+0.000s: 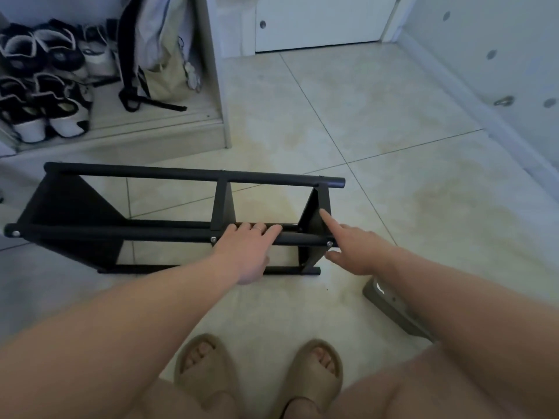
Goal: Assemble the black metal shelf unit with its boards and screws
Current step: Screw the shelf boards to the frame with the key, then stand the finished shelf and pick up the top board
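The black metal shelf unit (136,204) lies on its side on the tiled floor, its boards standing on edge between round black tubes. Silver screw heads (213,239) show along the near tube. My left hand (251,249) lies over that near tube between the middle and right boards, fingers draped across it. My right hand (354,246) reaches to the right-end board (314,219), index finger straight and touching its face, thumb spread low beside the board's near edge.
A low shoe cabinet (121,128) with several shoes and a hanging bag stands at the back left. A white door (317,22) and wall run along the back and right. A grey object (390,309) lies on the floor by my right forearm. My sandalled feet (257,370) are below.
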Tool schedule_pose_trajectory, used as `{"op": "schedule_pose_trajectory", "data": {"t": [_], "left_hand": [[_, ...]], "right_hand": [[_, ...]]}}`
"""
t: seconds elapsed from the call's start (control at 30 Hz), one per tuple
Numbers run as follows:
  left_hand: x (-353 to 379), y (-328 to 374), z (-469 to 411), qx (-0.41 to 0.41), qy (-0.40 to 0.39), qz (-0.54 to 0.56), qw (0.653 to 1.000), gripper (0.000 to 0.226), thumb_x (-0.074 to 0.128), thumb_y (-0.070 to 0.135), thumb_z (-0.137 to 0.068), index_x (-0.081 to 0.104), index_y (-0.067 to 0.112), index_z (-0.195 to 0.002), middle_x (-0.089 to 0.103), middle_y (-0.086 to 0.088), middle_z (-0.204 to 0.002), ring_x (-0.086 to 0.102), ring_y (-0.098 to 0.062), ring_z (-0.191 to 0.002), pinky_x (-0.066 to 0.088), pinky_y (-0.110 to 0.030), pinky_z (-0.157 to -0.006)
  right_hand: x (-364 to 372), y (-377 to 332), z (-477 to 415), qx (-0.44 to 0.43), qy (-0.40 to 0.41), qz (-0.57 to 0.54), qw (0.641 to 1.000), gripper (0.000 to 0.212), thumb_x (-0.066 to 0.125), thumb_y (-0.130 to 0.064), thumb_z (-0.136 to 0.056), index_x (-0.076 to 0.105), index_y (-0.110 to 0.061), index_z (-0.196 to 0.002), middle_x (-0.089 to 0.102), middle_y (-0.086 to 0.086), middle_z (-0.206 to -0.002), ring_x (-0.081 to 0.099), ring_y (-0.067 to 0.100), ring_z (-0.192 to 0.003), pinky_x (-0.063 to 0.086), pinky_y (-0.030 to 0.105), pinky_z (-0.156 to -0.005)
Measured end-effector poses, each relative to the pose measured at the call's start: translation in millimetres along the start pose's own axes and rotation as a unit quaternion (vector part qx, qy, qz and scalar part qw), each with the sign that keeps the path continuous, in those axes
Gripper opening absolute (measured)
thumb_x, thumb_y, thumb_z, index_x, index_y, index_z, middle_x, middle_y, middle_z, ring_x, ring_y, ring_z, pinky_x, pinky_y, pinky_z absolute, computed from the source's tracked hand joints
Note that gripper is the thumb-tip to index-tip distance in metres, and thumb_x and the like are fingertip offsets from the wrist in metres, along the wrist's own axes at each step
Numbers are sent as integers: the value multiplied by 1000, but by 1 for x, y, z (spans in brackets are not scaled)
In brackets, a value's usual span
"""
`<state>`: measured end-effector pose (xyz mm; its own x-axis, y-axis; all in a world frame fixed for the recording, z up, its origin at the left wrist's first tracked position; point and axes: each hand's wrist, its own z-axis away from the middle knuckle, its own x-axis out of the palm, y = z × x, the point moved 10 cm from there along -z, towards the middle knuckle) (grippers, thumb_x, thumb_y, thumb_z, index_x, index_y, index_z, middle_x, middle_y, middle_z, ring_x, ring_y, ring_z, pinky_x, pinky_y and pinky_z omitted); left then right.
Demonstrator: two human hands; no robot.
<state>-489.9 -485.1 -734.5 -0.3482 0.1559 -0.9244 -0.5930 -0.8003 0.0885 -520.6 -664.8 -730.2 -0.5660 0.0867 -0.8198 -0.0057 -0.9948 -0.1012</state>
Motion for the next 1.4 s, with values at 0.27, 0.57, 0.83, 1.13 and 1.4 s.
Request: {"op": "schedule_pose_trajectory", "data": {"t": [0.27, 0.57, 0.83, 1.13, 1.4], "left_hand": [[-7, -4, -24, 9, 29, 30, 999, 25, 43, 46, -102, 32, 24, -95, 61, -2, -105, 61, -29, -95, 36, -38, -66], [-77, 1, -22, 10, 145, 90, 985, 17, 46, 43, -103, 48, 27, -103, 58, 5, -94, 56, -22, -91, 39, -42, -85], [-167, 3, -14, -41, 274, 187, 942, 14, 44, 45, -103, 46, 30, -103, 56, 10, -93, 53, -18, -88, 33, -38, -82], [-231, -18, 8, -33, 368, 360, 857, 8, 52, 37, -102, 51, 30, -99, 59, 15, -84, 58, -11, -83, 41, -40, -89], [-241, -51, -2, 20, 362, 480, 799, 4, 51, 39, -102, 52, 39, -98, 57, 6, -81, 57, -7, -76, 43, -17, -66]], "right_hand": [[0, -2, -23, 6, 12, 7, 1000, 69, 47, -35, -104, 6, -44, -158, 54, -4, -130, 59, 24, -111, 50, 37, -82], [-72, 10, 19, 34, 236, -42, 970, 64, 54, -38, -100, 26, -32, -158, 42, -6, -152, 29, 23, -145, 34, 42, -111], [-179, 28, 83, 62, 427, -106, 896, 72, 57, -36, -100, 17, -28, -160, -2, 2, -170, 14, 31, -153, 27, 51, -118], [-298, -2, 113, -84, 497, -197, 841, 83, 58, -35, -101, -3, -54, -154, 15, -22, -165, 36, 11, -145, 44, 31, -99], [-344, -51, 93, -158, 448, -215, 853, 66, 54, -32, -104, 15, -48, -155, 58, -9, -140, 54, 9, -126, 37, 3, -88]]}}
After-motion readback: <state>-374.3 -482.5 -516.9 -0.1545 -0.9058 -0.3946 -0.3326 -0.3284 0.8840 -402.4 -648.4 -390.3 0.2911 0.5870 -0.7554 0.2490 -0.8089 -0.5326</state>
